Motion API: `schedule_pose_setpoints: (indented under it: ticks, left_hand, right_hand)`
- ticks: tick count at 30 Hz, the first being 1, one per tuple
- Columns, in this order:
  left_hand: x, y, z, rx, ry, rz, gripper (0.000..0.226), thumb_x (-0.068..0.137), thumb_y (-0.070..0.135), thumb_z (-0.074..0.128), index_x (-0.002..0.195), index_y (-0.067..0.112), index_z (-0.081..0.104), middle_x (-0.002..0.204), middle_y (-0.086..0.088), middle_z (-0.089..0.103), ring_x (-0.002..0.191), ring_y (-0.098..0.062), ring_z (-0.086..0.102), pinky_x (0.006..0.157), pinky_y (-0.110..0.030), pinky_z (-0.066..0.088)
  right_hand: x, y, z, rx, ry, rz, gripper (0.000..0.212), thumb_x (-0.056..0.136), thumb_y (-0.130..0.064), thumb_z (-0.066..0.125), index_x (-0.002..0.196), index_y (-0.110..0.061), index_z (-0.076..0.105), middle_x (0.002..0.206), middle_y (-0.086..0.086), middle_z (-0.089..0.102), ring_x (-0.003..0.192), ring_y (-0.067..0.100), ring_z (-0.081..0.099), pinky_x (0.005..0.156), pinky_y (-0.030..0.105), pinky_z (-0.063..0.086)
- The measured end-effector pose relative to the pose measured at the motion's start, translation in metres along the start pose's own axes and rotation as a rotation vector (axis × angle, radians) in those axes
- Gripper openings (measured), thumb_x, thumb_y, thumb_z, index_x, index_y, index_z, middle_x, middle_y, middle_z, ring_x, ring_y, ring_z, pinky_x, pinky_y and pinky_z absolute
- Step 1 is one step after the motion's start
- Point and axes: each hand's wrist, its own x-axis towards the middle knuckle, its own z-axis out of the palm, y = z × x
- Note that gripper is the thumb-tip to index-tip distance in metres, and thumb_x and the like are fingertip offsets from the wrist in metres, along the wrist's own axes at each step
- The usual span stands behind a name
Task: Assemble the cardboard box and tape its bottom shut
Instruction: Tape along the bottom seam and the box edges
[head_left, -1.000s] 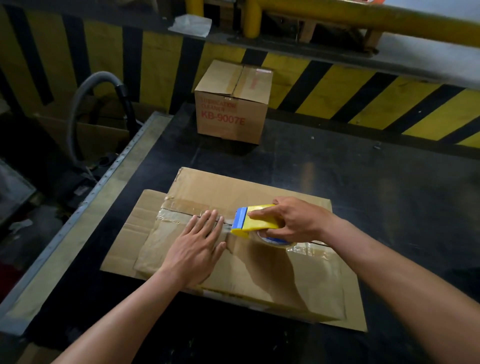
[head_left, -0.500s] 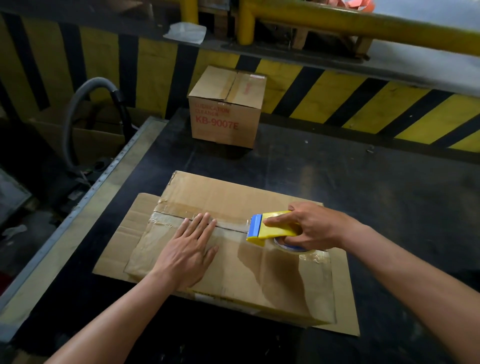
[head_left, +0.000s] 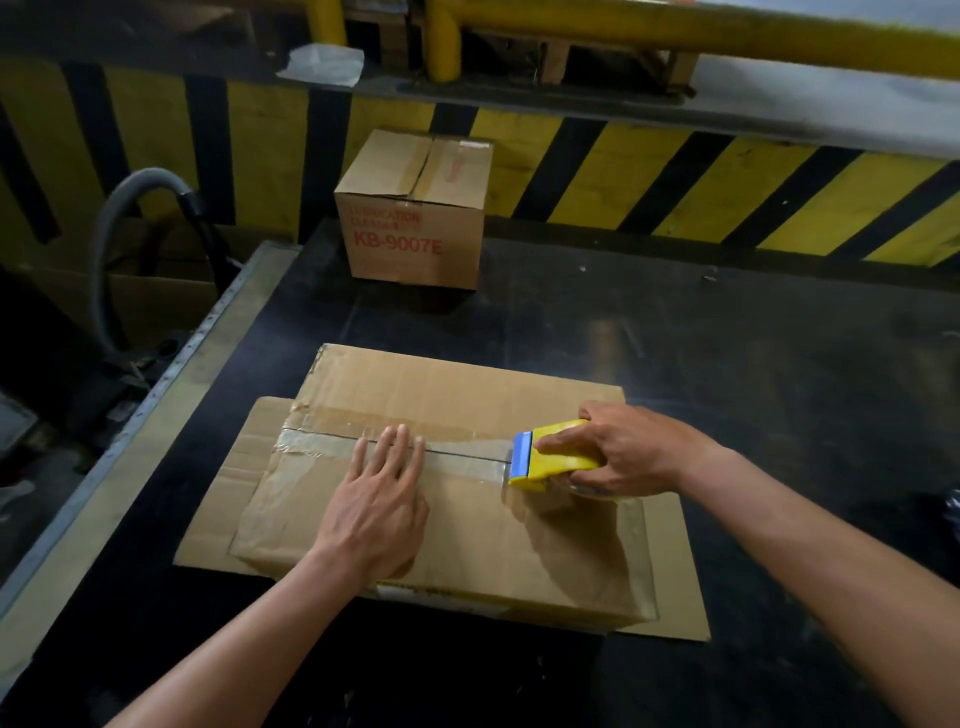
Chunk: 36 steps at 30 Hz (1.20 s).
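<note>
The left hand (head_left: 376, 514) presses straight, slightly spread fingers (head_left: 397, 452) flat on the taped seam of the cardboard box (head_left: 467, 551). The right hand (head_left: 631, 452) curls its fingers round a yellow tape dispenser (head_left: 558, 457), whose blue edge meets the clear tape (head_left: 467, 451) near the box's right end. The box lies on a cardboard sheet (head_left: 680, 566) on the black bench (head_left: 753, 364); a smaller printed box (head_left: 415, 228) stands at the far edge.

Bare left hand (head_left: 376, 512) and bare right hand (head_left: 631, 452), running back past each wrist into bare left forearm (head_left: 249, 649) and right forearm (head_left: 831, 561), short nails at the left fingertips, knuckles ridged just behind the fingers.
</note>
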Motion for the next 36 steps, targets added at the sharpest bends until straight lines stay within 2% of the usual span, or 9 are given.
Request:
schedule_pose_setpoints:
  ticks: [4,9,15,18,22,25,29,31,36]
  left_hand:
    - [0.012,0.038,0.002,-0.029,-0.011,0.1,0.081,0.091,0.047,-0.001,0.16,0.005,0.003,0.169,-0.016,-0.002,0.156,-0.027,-0.007,0.127,-0.042,-0.006]
    - [0.012,0.05,0.013,-0.061,-0.035,0.061,0.088,0.095,0.064,-0.004,0.158,0.003,-0.007,0.167,-0.016,-0.012,0.151,-0.024,-0.02,0.126,-0.041,-0.008]
    - [0.016,0.056,0.01,-0.084,-0.017,0.071,0.076,0.102,0.053,0.014,0.159,0.01,-0.011,0.168,-0.014,-0.014,0.154,-0.026,-0.018,0.126,-0.043,-0.009]
    - [0.018,0.06,0.014,-0.072,-0.037,0.158,0.071,0.103,0.054,0.008,0.159,0.016,-0.012,0.169,-0.009,-0.014,0.154,-0.024,-0.02,0.126,-0.045,-0.009]
    - [0.022,0.062,0.013,-0.032,-0.056,0.153,0.071,0.102,0.054,0.008,0.161,0.017,-0.007,0.169,-0.008,-0.013,0.154,-0.029,-0.021,0.126,-0.049,-0.009]
    - [0.025,0.065,0.011,-0.03,-0.031,0.177,0.066,0.104,0.046,0.009,0.162,0.016,-0.005,0.169,-0.008,-0.014,0.153,-0.026,-0.023,0.125,-0.045,-0.013]
    - [0.026,0.062,0.014,-0.06,-0.017,0.188,0.069,0.101,0.055,-0.002,0.16,0.02,-0.01,0.167,-0.002,-0.018,0.152,-0.017,-0.024,0.123,-0.039,-0.017]
    - [0.025,0.06,0.016,-0.063,-0.003,0.192,0.067,0.104,0.053,0.005,0.161,0.02,-0.008,0.168,-0.002,-0.016,0.153,-0.017,-0.023,0.124,-0.039,-0.015]
    - [0.026,0.059,0.019,-0.084,0.026,0.191,0.067,0.105,0.054,0.01,0.161,0.02,-0.005,0.168,-0.003,-0.012,0.153,-0.017,-0.021,0.125,-0.039,-0.011]
  right_hand:
    - [-0.001,0.001,0.003,0.013,0.01,0.023,0.054,0.091,-0.058,0.055,0.142,-0.053,0.04,0.105,-0.001,0.049,0.095,0.015,0.05,0.078,0.033,0.046]
    - [0.0,0.002,0.006,0.015,0.013,0.024,0.055,0.091,-0.06,0.054,0.143,-0.051,0.04,0.108,0.0,0.052,0.099,0.017,0.052,0.083,0.037,0.051]
    - [0.0,0.004,0.004,0.017,0.026,0.008,0.055,0.092,-0.058,0.054,0.144,-0.049,0.04,0.103,-0.004,0.047,0.093,0.012,0.045,0.075,0.028,0.041]
    - [0.001,0.005,0.004,0.016,0.013,-0.001,0.057,0.092,-0.057,0.055,0.146,-0.049,0.038,0.105,-0.003,0.05,0.095,0.013,0.047,0.077,0.029,0.045]
    - [0.002,0.01,0.004,0.019,0.009,0.004,0.057,0.091,-0.057,0.055,0.145,-0.05,0.037,0.106,-0.002,0.05,0.096,0.014,0.049,0.078,0.03,0.046]
    - [0.004,0.008,0.005,0.028,0.003,-0.003,0.058,0.091,-0.061,0.054,0.145,-0.049,0.038,0.105,-0.004,0.048,0.094,0.012,0.046,0.075,0.026,0.042]
    - [0.0,0.012,0.001,0.056,-0.034,0.005,0.059,0.09,-0.047,0.06,0.144,-0.054,0.036,0.104,-0.001,0.049,0.094,0.014,0.048,0.08,0.035,0.049]
    - [-0.004,0.015,0.0,0.057,-0.055,0.009,0.06,0.09,-0.042,0.061,0.144,-0.055,0.036,0.104,-0.001,0.048,0.094,0.014,0.047,0.081,0.036,0.049]
    - [-0.017,0.024,-0.006,0.038,-0.062,0.012,0.055,0.091,-0.049,0.059,0.141,-0.056,0.039,0.106,-0.002,0.048,0.095,0.012,0.047,0.08,0.032,0.047]
